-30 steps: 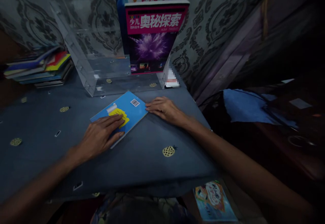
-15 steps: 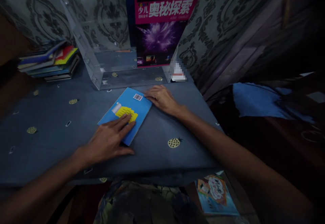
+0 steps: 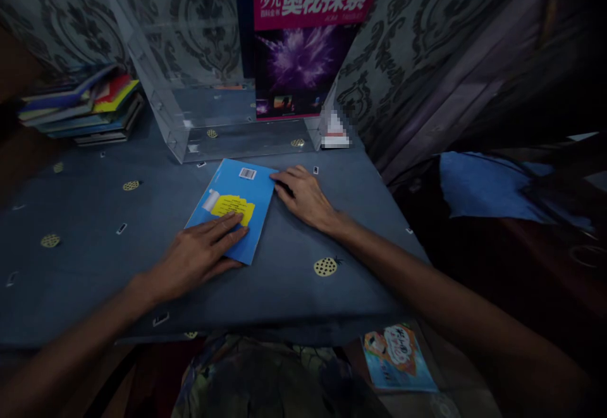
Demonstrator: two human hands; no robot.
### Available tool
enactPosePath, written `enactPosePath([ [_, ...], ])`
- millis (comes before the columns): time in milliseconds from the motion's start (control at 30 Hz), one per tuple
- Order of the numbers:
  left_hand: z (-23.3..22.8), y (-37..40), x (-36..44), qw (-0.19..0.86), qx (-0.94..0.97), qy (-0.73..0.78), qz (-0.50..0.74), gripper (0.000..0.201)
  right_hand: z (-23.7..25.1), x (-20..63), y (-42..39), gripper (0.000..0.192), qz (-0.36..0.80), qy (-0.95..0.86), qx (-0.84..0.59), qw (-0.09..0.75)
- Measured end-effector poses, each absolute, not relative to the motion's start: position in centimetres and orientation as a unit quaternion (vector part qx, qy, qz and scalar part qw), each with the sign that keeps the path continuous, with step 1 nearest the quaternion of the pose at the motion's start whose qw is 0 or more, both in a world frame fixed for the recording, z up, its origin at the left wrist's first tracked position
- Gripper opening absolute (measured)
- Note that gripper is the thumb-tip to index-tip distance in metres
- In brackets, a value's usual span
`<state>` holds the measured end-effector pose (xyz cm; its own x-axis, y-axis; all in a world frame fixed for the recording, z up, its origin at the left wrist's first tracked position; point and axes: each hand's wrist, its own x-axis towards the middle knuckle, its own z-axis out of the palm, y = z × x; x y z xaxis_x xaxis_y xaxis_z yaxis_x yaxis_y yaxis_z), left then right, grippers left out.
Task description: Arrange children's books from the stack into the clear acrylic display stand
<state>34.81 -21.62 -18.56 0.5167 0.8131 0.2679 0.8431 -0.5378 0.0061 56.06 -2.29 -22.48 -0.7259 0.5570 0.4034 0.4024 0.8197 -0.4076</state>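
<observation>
On blue tablecloth (image 3: 284, 291): blue book (image 3: 234, 206); left hand (image 3: 196, 257), right hand (image 3: 303, 196) flat, open.

Books spread over a cloth-covered table (image 3: 284, 291) set against the wall.

A thin book (image 3: 234, 206) lies flat mid-table, the left hand (image 3: 199, 255) on its near end, the right hand (image 3: 303, 193) touching its right edge; behind it stands a clear acrylic stand (image 3: 190, 114) with a magazine (image 3: 303, 45) upright in it; a book stack (image 3: 80, 111) sits far left; another book (image 3: 396, 358) lies on the floor, below the table's near right edge.
</observation>
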Motion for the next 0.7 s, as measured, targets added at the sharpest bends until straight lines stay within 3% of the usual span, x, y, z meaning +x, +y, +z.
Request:
enactPosePath([
  [200,-18.8,-21.5,35.8,0.1,-0.855,-0.497,-0.11,0.043,-23.2,55.5,-1.5,0.044,0.192,-0.921,-0.232,0.246],
  [700,-17.8,-21.5,36.7,0.163,-0.872,-0.448,-0.109,0.024,-20.6,56.5,-6.9,0.024,0.33,-0.893,-0.086,0.295],
])
